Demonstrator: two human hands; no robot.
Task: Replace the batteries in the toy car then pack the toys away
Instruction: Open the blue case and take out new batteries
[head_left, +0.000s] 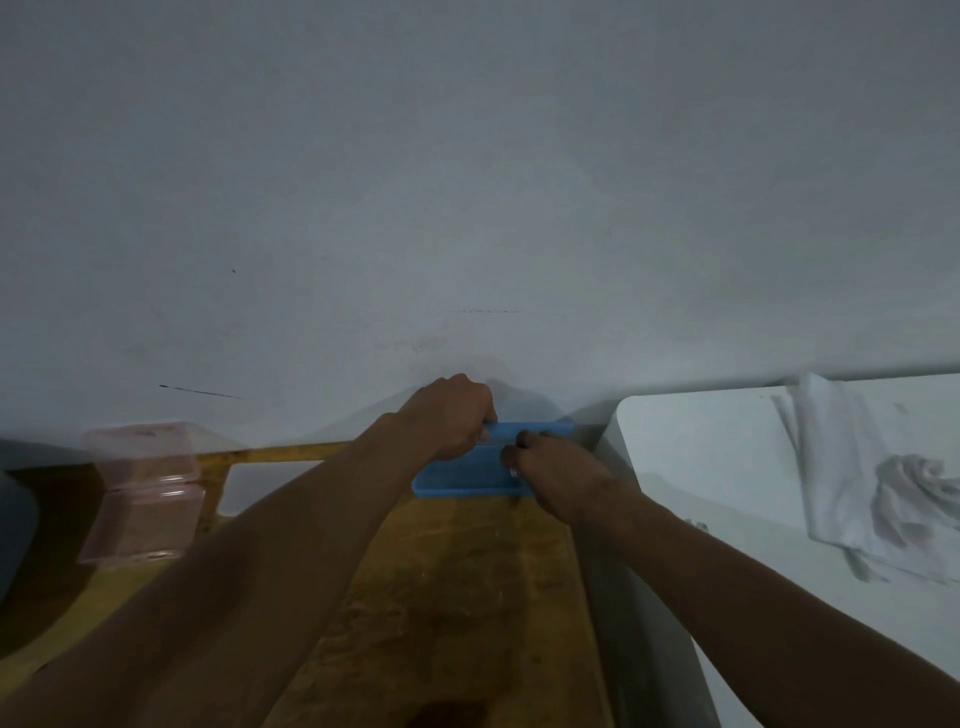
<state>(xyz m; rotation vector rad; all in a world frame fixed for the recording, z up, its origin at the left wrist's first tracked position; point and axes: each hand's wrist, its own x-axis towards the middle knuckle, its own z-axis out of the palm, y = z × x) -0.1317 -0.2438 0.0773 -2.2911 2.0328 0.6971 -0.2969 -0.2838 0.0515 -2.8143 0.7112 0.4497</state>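
A: Where's the blue box (467, 474)?
B: Far end of the bench (441, 597), vs the wall (467, 208), btw pink tub (145, 493) & white top (701, 457). Left hand (452, 415) curls round its far rim, right hand (561, 480) pinches the near-right edge. No toy car in view
A: Tips?
B: Prob. a lid step: keep it level, work both hands evenly, mind the tub

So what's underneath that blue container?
The blue container sits on a worn yellow tabletop. Anything directly beneath it is covered; the left hand and right hand also hide part of it.
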